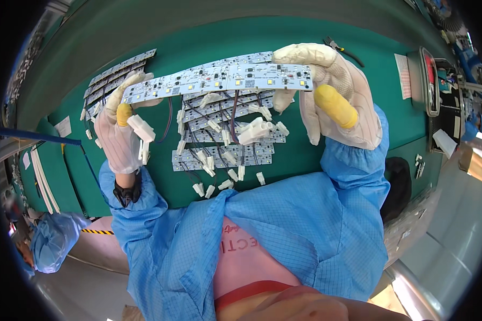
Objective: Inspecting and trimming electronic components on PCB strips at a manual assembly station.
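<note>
Head view: gloved left hand [115, 131] gripping the left end and gloved right hand [356, 101] gripping the right end of white circuit boards [198, 80], held up over rows of wired boards [261, 154] with white plugs [254, 130] on the green table [302, 160].

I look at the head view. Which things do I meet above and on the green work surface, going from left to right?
White strips → gloved left hand → middle pile of circuit boards → gloved right hand → printed sheet.
</note>
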The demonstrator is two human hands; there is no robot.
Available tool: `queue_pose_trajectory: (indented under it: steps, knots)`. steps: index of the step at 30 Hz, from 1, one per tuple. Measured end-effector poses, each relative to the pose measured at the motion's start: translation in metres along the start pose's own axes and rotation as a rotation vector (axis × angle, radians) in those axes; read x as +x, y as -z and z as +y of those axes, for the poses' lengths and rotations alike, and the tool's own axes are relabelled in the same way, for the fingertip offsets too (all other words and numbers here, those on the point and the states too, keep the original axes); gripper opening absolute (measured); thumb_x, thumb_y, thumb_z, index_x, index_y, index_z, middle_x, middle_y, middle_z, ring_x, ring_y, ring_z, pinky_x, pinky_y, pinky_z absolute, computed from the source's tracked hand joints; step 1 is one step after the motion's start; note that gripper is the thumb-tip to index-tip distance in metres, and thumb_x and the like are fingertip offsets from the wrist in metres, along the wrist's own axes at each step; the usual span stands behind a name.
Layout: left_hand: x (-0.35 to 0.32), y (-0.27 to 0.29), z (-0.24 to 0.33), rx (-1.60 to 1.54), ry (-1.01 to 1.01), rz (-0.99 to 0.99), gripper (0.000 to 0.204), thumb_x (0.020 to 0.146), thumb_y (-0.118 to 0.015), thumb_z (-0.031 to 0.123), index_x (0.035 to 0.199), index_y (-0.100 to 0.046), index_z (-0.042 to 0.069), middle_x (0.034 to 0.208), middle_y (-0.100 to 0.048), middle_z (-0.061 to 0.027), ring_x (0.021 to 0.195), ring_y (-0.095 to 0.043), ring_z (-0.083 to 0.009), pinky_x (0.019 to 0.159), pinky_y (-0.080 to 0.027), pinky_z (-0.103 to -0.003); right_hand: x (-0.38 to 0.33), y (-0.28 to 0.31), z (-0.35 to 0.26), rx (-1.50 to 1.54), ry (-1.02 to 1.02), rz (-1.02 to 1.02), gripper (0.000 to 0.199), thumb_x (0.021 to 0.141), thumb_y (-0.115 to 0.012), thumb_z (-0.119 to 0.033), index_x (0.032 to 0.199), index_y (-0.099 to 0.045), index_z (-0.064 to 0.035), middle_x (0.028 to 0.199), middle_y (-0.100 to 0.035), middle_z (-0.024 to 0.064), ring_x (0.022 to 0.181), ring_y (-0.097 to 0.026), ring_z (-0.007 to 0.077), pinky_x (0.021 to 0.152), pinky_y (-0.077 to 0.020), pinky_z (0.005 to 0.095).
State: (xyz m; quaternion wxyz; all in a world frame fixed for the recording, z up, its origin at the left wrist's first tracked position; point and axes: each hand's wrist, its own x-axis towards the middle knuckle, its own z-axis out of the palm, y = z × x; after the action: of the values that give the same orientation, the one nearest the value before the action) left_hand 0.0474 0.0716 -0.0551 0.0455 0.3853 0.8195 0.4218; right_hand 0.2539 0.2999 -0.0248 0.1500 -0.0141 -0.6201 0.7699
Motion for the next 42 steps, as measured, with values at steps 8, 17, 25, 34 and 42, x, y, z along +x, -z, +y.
queue_pose_trajectory:
  steps: [8, 17, 25, 34, 42]
  knots:
    - [-0.011, -0.007, -0.023, -0.668, 0.032, 0.193, 0.053, 0.082, -0.069, 0.028, 0.12, -0.054, -0.006, 0.113, -0.062, -0.0161, 0.097, -0.061, -0.0199, 0.087, -0.047, -0.031, 0.004, -0.002, -0.002, -0.082, -0.037, 0.085, 0.042, 0.089, -0.058, -0.02, 0.123, -0.045, 0.0024, 0.097, -0.062, 0.0177, 0.046, -0.053, 0.0076, 0.04, -0.039, 0.0146]
    - [-0.018, 0.001, 0.003, -0.839, -0.043, 0.051, 0.046, 0.079, -0.067, 0.009, 0.119, -0.053, -0.009, 0.095, -0.067, -0.0145, 0.084, -0.066, -0.0192, 0.074, -0.052, -0.025, 0.014, 0.0, 0.009, -0.011, -0.105, 0.218, 0.063, 0.08, -0.072, -0.034, 0.123, -0.045, 0.0037, 0.086, -0.06, 0.0141, 0.043, -0.047, 0.0037, 0.04, -0.0323, 0.0092]
    - [-0.019, 0.008, 0.012, -0.837, 0.013, 0.041, 0.051, 0.081, -0.069, 0.026, 0.117, -0.055, -0.008, 0.088, -0.067, -0.0133, 0.077, -0.066, -0.0172, 0.075, -0.05, -0.025, 0.014, 0.013, 0.017, -0.067, -0.069, 0.107, 0.054, 0.085, -0.065, -0.03, 0.121, -0.046, 0.0059, 0.088, -0.06, 0.0136, 0.042, -0.045, 0.005, 0.038, -0.0308, 0.0138]
    - [-0.014, 0.007, -0.003, -0.865, -0.106, -0.044, 0.043, 0.087, -0.061, 0.016, 0.124, -0.051, -0.003, 0.095, -0.068, -0.0131, 0.086, -0.066, -0.0152, 0.079, -0.049, -0.022, 0.013, 0.006, 0.011, -0.087, -0.125, 0.197, 0.063, 0.078, -0.073, -0.034, 0.122, -0.046, 0.0019, 0.093, -0.057, 0.0085, 0.057, -0.052, 0.0047, 0.042, -0.034, 0.0104]
    - [-0.011, 0.003, -0.004, -0.855, -0.078, 0.051, 0.041, 0.087, -0.061, 0.01, 0.124, -0.05, -0.006, 0.102, -0.065, -0.014, 0.086, -0.066, -0.0184, 0.081, -0.049, -0.024, 0.01, -0.001, 0.01, -0.091, -0.043, 0.139, 0.049, 0.085, -0.062, -0.021, 0.122, -0.045, 0.0064, 0.091, -0.059, 0.0111, 0.041, -0.044, 0.0058, 0.037, -0.0301, 0.0156]
